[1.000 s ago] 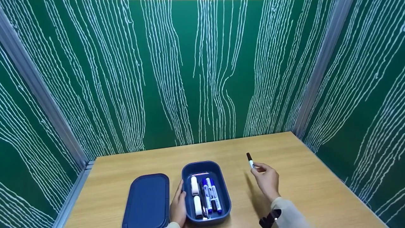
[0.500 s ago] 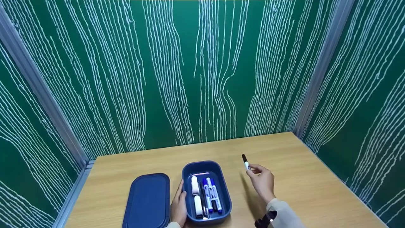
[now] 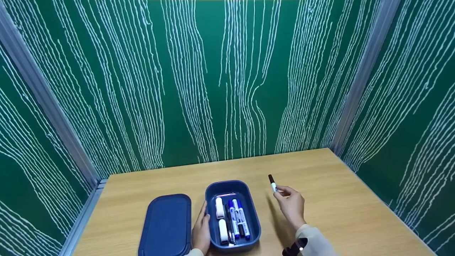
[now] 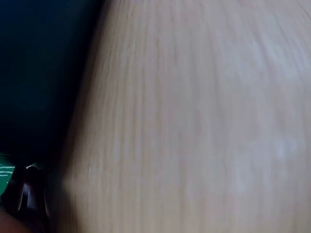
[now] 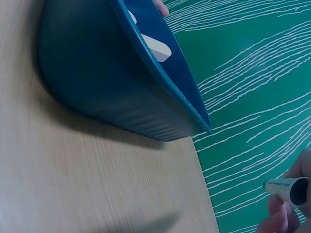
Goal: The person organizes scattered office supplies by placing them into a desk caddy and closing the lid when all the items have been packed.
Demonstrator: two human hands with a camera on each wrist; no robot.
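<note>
A navy plastic box (image 3: 253, 213) stands without its lid on the wooden table. Inside it lie several white-and-blue markers (image 3: 235, 218) and two white rounded pieces (image 3: 219, 208), one behind the other along the left wall. My left hand (image 3: 201, 229) rests along the box's left outer side, its fingers straight. To the right of the box, my right hand (image 3: 292, 206) pinches a white marker with a black cap (image 3: 271, 179) between thumb and fingers, above the table, cap pointing away from me. The right wrist view shows the held marker's white barrel (image 5: 282, 187) end-on.
Left of the box lies its navy lid (image 3: 165, 224), flat on the table (image 3: 355, 209). Green panels (image 3: 245, 124) with wavy white lines close off the back and both sides. Metal posts (image 3: 350, 96) stand at the corners.
My right hand has shifted slightly left, bringing the black-capped marker closer to the box. The left hand, box and lid hold their places.
</note>
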